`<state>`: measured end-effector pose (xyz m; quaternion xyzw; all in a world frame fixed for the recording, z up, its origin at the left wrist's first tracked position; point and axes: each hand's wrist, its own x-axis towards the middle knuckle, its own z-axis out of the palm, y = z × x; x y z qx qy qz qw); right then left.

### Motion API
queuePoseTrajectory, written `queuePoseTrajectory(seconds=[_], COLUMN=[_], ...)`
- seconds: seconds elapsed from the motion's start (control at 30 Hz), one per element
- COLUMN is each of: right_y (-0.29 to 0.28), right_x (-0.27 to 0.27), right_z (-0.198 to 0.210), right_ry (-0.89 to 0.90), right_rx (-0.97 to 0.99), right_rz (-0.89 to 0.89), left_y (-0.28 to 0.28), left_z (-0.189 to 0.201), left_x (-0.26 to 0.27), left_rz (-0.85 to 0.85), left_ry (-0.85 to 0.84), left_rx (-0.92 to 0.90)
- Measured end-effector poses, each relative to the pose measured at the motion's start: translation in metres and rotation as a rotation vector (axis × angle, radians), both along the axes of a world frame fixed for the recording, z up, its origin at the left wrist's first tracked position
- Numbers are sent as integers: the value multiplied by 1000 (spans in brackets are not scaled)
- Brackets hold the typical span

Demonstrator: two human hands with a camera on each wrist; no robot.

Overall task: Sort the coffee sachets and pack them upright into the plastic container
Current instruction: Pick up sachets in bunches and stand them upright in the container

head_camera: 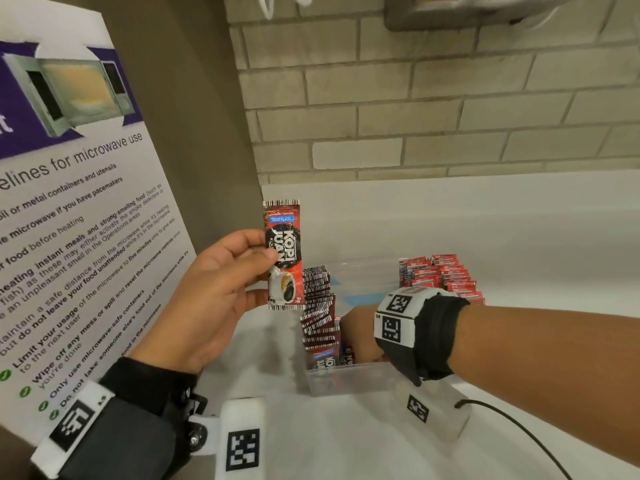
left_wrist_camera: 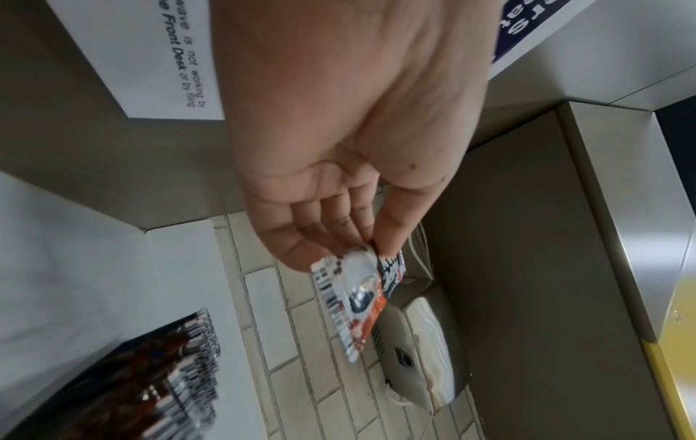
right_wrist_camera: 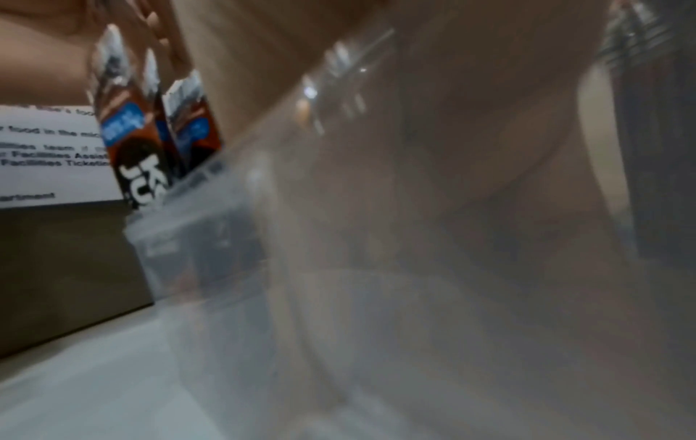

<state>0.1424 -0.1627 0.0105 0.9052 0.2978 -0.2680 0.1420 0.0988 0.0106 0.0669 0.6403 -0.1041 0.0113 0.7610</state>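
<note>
Sachet (head_camera: 284, 254) pinched upright in left hand (head_camera: 214, 299) is hovering beside the container (head_camera: 349, 379), where right hand (head_camera: 360, 337) is reaching; its fingers hidden

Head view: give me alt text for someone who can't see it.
The left hand pinches one red-and-black coffee sachet upright above a clear plastic container on a white counter. The right hand reaches down into the container, between dark sachets standing at its left and red sachets at its right.
</note>
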Motion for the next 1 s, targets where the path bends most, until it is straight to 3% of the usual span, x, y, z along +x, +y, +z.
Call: queuePoseTrajectory(seconds=[0.2,0.27,0.53,1.0], right_y=[-1,1,-6,-14], right_x=[-5,-7,-13,-16], right_z=[6,-1,14,49], right_ry=[-84,-90,-198,-365], right_rx=[-135,-177,31,190], right_rz=[219,205,46,-6], left_y=[-2,-1,-1,0], left_z=[-1,-1,-2,-3], left_x=[-1,-1,-2,-4], left_rz=[-5,-7,-1,-3], left_ry=[7,12,25,23], left_rx=[-10,-11,-15,-45])
